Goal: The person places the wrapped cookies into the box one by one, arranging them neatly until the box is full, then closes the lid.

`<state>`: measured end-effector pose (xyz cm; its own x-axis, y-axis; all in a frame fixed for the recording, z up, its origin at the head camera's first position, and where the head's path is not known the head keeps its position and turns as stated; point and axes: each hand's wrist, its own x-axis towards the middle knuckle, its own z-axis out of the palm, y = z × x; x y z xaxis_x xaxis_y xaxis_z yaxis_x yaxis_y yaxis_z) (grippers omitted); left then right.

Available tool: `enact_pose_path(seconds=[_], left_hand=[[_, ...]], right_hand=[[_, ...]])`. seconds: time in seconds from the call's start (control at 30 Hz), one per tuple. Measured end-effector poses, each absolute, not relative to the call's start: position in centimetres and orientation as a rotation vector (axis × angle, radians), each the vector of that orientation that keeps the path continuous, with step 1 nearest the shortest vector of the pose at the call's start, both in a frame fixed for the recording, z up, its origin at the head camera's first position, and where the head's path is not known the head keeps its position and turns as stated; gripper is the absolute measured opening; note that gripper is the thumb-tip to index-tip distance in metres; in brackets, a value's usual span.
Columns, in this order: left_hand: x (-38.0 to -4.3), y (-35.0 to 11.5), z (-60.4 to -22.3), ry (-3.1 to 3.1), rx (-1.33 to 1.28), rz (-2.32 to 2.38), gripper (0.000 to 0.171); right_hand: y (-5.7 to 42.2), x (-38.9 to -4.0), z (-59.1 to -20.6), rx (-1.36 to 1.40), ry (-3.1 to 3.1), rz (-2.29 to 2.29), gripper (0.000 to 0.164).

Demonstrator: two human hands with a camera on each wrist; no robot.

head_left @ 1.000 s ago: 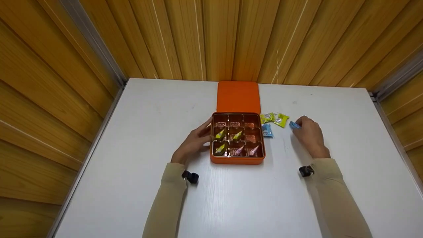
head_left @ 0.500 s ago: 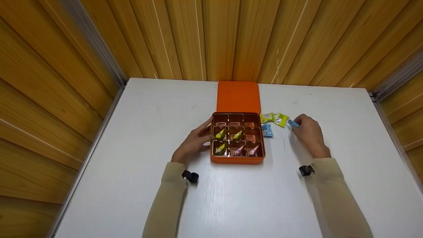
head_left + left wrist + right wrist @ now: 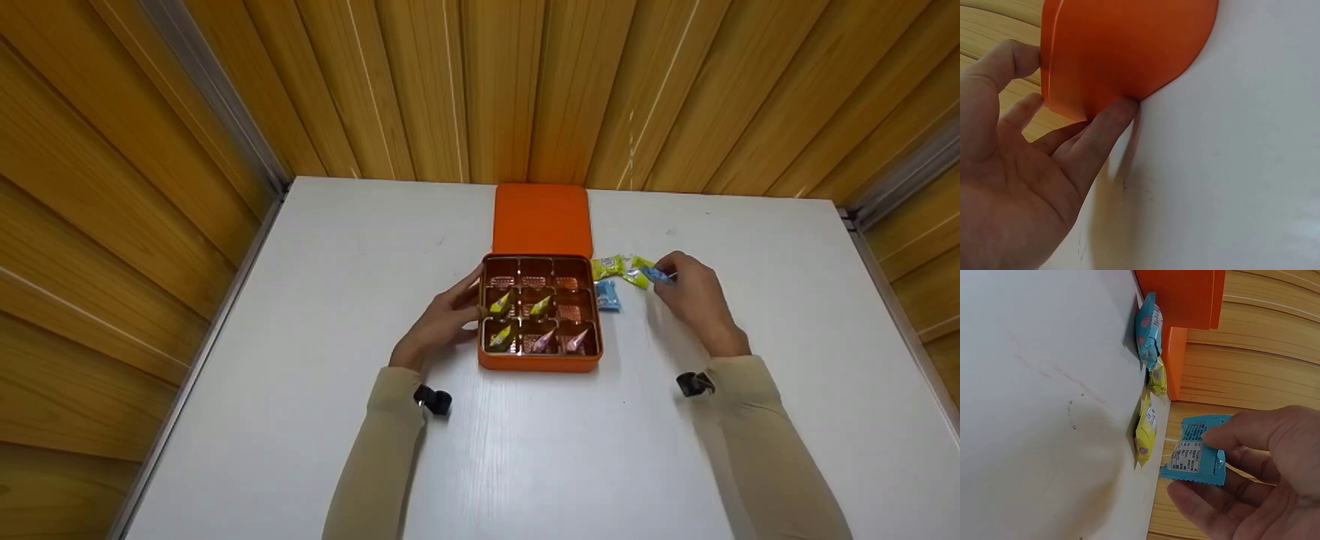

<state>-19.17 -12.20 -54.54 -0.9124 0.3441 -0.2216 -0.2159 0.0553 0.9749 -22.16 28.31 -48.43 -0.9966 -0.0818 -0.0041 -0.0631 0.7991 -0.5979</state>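
An orange tin box (image 3: 538, 364) stands in the head view, its dark tray divided into several compartments. Yellow-green packets (image 3: 501, 304) and pink packets (image 3: 576, 342) sit in some of them. My left hand (image 3: 442, 322) rests its fingertips against the box's left side, fairly straight; the left wrist view shows this orange wall (image 3: 1123, 50) close up. Right of the box, my right hand (image 3: 694, 296) pinches a small blue candy packet (image 3: 1193, 453) between thumb and fingers, above the table. A yellow packet (image 3: 1145, 430) lies near that hand, partly covered in the head view.
The orange lid (image 3: 541, 221) lies flat behind the box. Against the box's right side rests another blue packet (image 3: 607, 296), with a yellow one (image 3: 606, 267) behind it. Wood-patterned walls (image 3: 495, 90) rise along the white table's (image 3: 540, 457) back and sides.
My right hand has moved slightly left and away from me with the blue candy packet, which now overlaps the nearest yellow packet in the head view. The left hand and box stay put.
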Motion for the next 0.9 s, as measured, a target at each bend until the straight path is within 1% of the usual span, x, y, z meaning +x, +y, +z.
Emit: enact_pose_path(seconds=[0.43,0.67,0.9], left_hand=[[-19.2,-12.3,-54.6,1.925,0.140,1.938,0.080],[-19.1,-12.2,-54.3,1.934,0.137,1.915,0.082],[-19.2,-12.1,-54.4,1.962,0.148,1.895,0.079]], right_hand=[[27.2,-21.9,-47.5,-0.157,2.910,-1.025,0.028],[26.7,-21.7,-47.1,-0.262,2.936,-1.038,0.028],[26.4,-21.6,-46.9,-0.353,2.898,-1.048,0.025]])
